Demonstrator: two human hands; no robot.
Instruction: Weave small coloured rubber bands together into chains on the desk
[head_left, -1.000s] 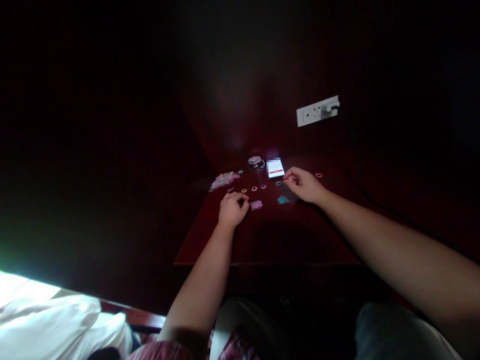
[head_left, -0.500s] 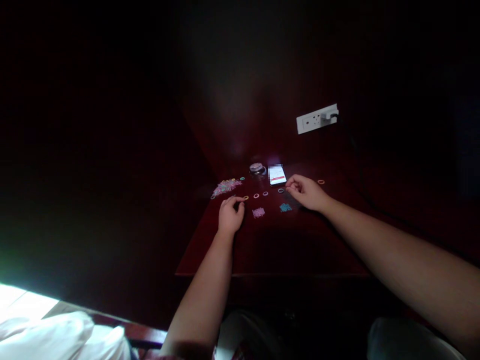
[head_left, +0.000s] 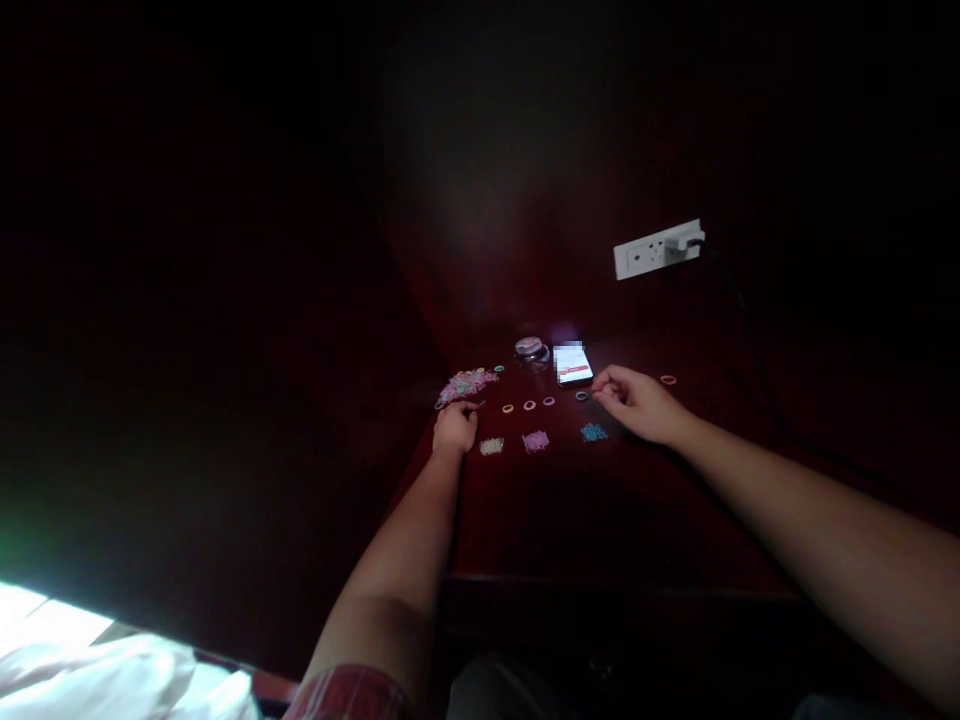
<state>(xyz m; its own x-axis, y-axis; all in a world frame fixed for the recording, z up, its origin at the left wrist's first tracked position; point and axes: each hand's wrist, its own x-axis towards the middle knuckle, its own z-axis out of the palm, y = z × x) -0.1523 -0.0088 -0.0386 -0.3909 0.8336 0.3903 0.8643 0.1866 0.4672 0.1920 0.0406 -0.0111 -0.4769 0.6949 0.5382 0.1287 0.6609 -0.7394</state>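
On a dark red wooden table, my left hand rests with fingers curled at the near edge of a heap of small coloured rubber bands. What the fingers pinch is too small to make out. My right hand lies with fingers curled beside a lit phone and a dark comb-like piece. Small sorted clusters lie between the hands: a pale one, a pink one and a teal one. Single bands sit in a row behind them.
A small round glass dish stands at the back by the phone. A white wall socket holds a plug whose dark cable runs down the right. One orange band lies apart at right. White bedding shows at bottom left.
My left hand has moved left and back from the row of single bands to the heap, uncovering a pale cluster. My right hand has stayed put. The camera has shifted slightly.
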